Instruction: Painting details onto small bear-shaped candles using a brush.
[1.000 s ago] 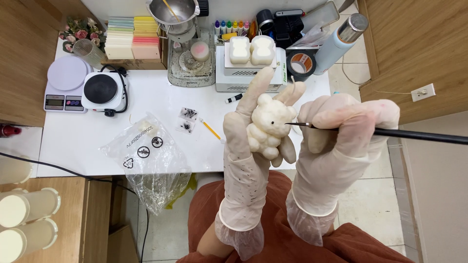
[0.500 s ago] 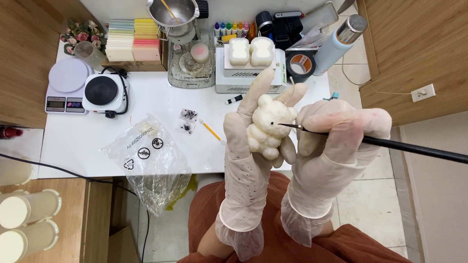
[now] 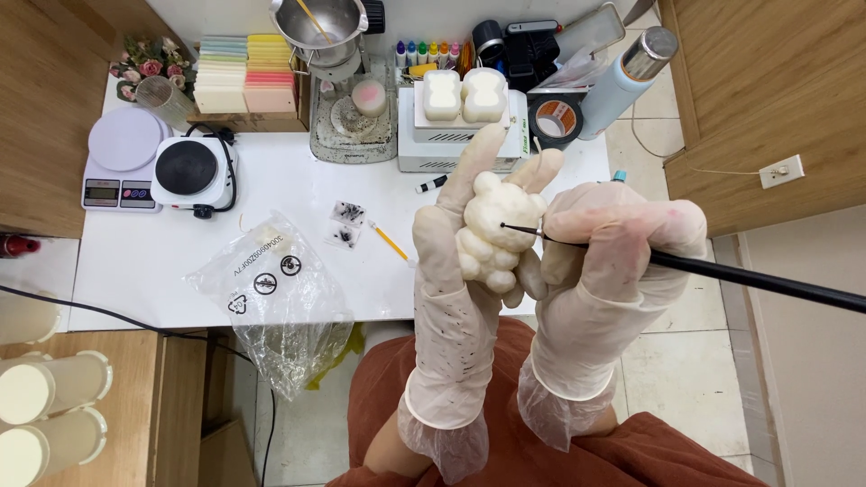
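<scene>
The left hand [image 3: 469, 243], gloved, is wrapping its fingers round a cream bear-shaped figure [image 3: 494, 236], holding it upright above the front edge of the white table [image 3: 298, 194]. The right hand [image 3: 613, 248], also gloved, is pinching its fingers tight on a thin black brush [image 3: 722, 271], and the fine tip is touching the figure's head.

On to the containers, placed from the figure. Far behind it, a steel melting pot [image 3: 323, 22] is sitting with a yellow stick leaning inside; what else is in it can't be made out. Just behind the figure, a white box [image 3: 451, 144] is carrying two cream bear-shaped moulds [image 3: 465, 95] on top. Behind and to the left, a wooden tray [image 3: 244, 72] is holding stacked pastel blocks. Down to the left, a clear plastic bag [image 3: 275, 302] is hanging over the table edge, seemingly empty. Far lower left, pale round-topped cylinders [image 3: 45, 388] are lying together. To the right rear, a blue flask [image 3: 627, 81] is standing capped.
</scene>
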